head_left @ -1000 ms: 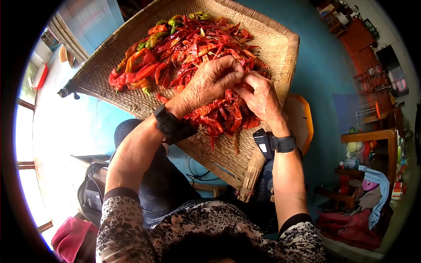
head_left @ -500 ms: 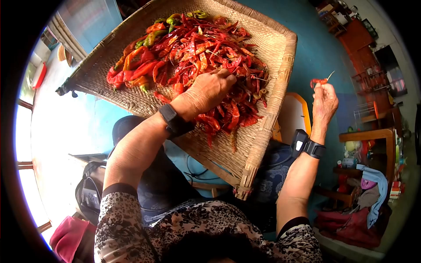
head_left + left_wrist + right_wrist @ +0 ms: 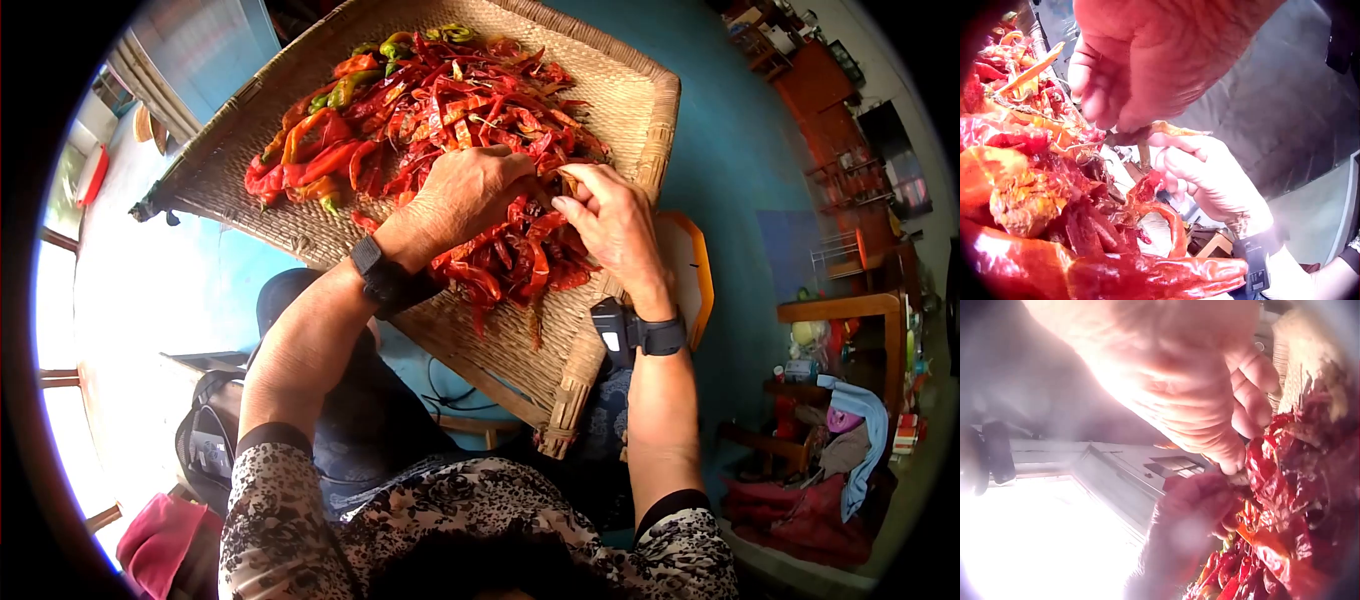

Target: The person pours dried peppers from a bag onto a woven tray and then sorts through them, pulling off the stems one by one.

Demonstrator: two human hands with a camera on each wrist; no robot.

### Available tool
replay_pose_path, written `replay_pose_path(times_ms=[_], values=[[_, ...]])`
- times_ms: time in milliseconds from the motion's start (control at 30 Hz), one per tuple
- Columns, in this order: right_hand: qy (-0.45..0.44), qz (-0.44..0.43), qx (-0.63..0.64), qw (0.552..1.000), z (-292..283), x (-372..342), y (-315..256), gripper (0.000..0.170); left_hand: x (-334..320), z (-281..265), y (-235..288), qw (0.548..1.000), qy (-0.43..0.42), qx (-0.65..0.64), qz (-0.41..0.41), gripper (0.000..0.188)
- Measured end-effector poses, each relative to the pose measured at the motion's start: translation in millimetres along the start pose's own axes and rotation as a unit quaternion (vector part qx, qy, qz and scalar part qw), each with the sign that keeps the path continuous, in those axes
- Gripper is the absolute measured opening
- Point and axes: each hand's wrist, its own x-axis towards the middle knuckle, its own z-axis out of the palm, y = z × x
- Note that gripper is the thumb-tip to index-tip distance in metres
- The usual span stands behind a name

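In the head view the left hand (image 3: 465,195) is over the pile of red dried peppers (image 3: 510,110). Its fingertips pinch a brownish, shrivelled pepper (image 3: 1129,138), seen in the left wrist view. Close on its right, the right hand (image 3: 618,228) has thumb and forefinger at the same pepper's other end, beside a thin orange-yellow tip (image 3: 1175,129). The right wrist view shows both hands' fingertips almost meeting just beside the peppers (image 3: 1266,469). The pepper is largely hidden by the fingers in the head view.
The woven tray (image 3: 625,95) slants across the person's lap. Larger red and green peppers (image 3: 320,155) lie at its left. An orange-rimmed board (image 3: 703,270) is by its right edge; a chair with cloths (image 3: 810,510) stands at lower right.
The right hand went out to the right with a red pepper and stem, and is now back beside the left hand without that pepper showing. The left hand moved down into the pile.
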Motion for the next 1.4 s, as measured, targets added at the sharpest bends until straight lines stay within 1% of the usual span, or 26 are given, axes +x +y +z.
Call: replay_pose_path(times_ms=[133,233,267,300,400,433,467,500,533,633,667,733,767,800,833,867,900,933,1000,1067,1133,1233,1267,1300,1367,1400], values=[[0.039,-0.051,0.041,0.997,16.1,14.8,-4.5,0.019,-1.3,0.0,-2.5,0.998,0.036,-0.005,0.044,0.011],[0.084,-0.064,0.089,0.990,17.0,17.1,-5.3,0.013,-1.8,-5.6,-0.9,1.000,0.012,0.018,0.019,0.013],[0.106,-0.060,0.106,0.987,14.2,16.2,-3.9,0.010,-1.6,-7.1,-0.1,1.000,-0.011,0.023,0.000,0.018],[0.129,-0.034,0.120,0.984,8.3,15.4,-0.5,0.009,-1.4,-6.2,-0.4,0.999,0.001,0.041,-0.017,0.014],[0.264,0.050,0.072,0.961,-24.1,8.2,27.3,0.013,-0.8,-7.8,-7.5,0.998,-0.023,0.042,-0.035,0.013],[0.312,0.056,0.073,0.946,-34.4,4.3,42.8,0.014,-1.0,-6.0,-9.9,0.999,-0.007,0.038,-0.036,0.014],[0.346,0.070,-0.022,0.935,-47.2,-2.1,48.4,0.014,-0.9,-6.7,-10.2,0.999,-0.005,0.038,-0.036,0.014],[0.359,0.083,-0.064,0.928,-58.7,-9.2,61.9,0.012,-0.3,-7.0,-10.2,0.998,0.000,0.051,-0.044,0.014],[0.363,0.085,-0.141,0.917,-69.5,-16.6,71.3,0.017,0.4,-6.7,-9.9,0.997,0.005,0.062,-0.051,0.015],[0.196,0.289,-0.367,0.862,-88.9,-40.9,83.5,0.019,2.4,-8.5,-5.9,0.998,0.023,0.042,-0.045,0.018],[0.196,0.290,-0.368,0.861,-86.9,-44.4,86.4,0.019,2.4,-7.9,-4.5,0.998,0.032,0.032,-0.039,0.019],[0.207,0.217,-0.393,0.869,-82.2,-50.7,90.6,0.025,3.2,-2.9,-1.4,0.998,0.032,0.035,-0.036,0.022],[0.216,0.181,-0.248,0.927,-77.2,-48.5,99.7,0.024,3.5,-1.6,1.9,0.999,0.015,0.002,-0.038,0.024],[0.212,0.137,-0.106,0.962,-67.0,-42.7,96.0,0.024,3.4,-1.3,4.3,0.999,-0.003,-0.031,-0.041,0.025],[0.176,0.125,0.047,0.975,-54.9,-34.5,80.1,0.025,2.4,2.3,3.8,0.997,0.010,-0.077,-0.004,0.027],[0.145,0.107,0.138,0.974,-39.4,-26.8,64.3,0.026,1.6,5.8,4.4,0.997,0.010,-0.075,-0.003,0.027],[0.117,0.070,0.174,0.975,-25.3,-20.9,50.3,0.026,1.5,9.3,5.6,0.996,-0.006,-0.092,-0.004,0.028],[0.052,0.096,0.184,0.977,-21.5,-15.9,25.8,0.029,2.1,11.5,6.6,0.994,-0.023,-0.110,-0.006,0.028],[-0.006,0.088,0.272,0.958,-5.9,-8.2,11.0,0.028,3.1,12.7,8.6,0.992,-0.044,-0.118,-0.013,0.028],[0.018,0.058,0.316,0.947,8.4,-0.7,3.2,0.023,3.1,12.9,11.8,0.979,-0.053,-0.196,-0.034,0.028],[0.022,0.051,0.291,0.955,10.0,5.0,1.8,0.016,2.9,14.4,10.7,0.985,-0.056,-0.161,-0.039,0.028],[0.157,0.037,0.227,0.960,1.1,10.5,3.5,0.013,2.7,12.0,6.5,0.986,-0.055,-0.142,-0.072,0.028],[0.209,0.011,0.169,0.963,-7.1,10.8,10.7,0.013,2.4,14.1,2.8,0.986,-0.055,-0.142,-0.073,0.028],[0.255,0.010,0.154,0.955,-16.8,8.4,13.9,0.014,1.9,16.9,-0.8,0.990,-0.082,-0.097,-0.058,0.028],[0.323,0.062,0.037,0.944,-39.2,2.1,27.6,0.014,-0.2,16.9,0.6,0.987,-0.139,-0.048,-0.057,0.030],[0.350,0.080,0.006,0.933,-47.8,-2.4,46.3,0.014,-1.2,17.6,4.2,0.988,-0.138,-0.048,-0.057,0.030]])
